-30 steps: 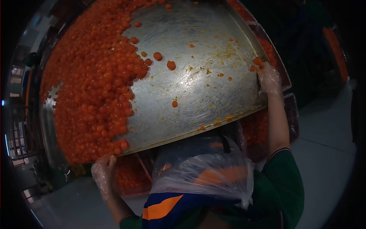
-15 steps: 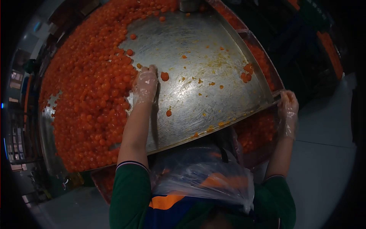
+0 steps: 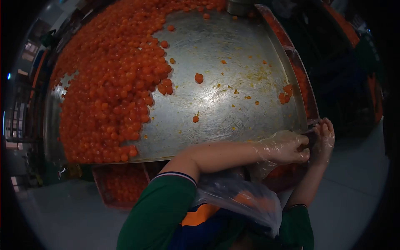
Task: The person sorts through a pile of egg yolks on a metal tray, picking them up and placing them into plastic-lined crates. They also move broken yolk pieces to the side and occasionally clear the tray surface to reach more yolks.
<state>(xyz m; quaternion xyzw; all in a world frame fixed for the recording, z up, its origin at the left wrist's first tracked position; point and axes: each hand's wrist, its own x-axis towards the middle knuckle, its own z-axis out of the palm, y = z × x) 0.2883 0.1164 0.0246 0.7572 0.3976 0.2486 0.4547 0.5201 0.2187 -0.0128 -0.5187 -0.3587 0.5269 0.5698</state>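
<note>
Gloved in clear plastic, my left hand [image 3: 291, 147] is closed at the near right corner of the metal tray [image 3: 216, 100]; what it holds, if anything, is hidden. Just right of it is my right hand [image 3: 324, 139], also gloved, fingers curled beside some thin plastic film [image 3: 311, 122]; its grip is unclear. Round orange balls [image 3: 112, 91], resembling egg yolks, are heaped over the tray's left part. A few lie apart on the bare metal, including a small cluster [image 3: 285, 95] near the right rim.
Film-lined crates of orange balls stand beyond the right rim [image 3: 302, 79] and below the near edge [image 3: 125, 183]. A metal container [image 3: 240, 6] sits at the far edge. Another person's green sleeve [image 3: 368, 56] shows at the far right.
My left hand has left the edge of the heap and crossed right to beside my right hand. A few balls now lie against the heap where it was. The view has shifted.
</note>
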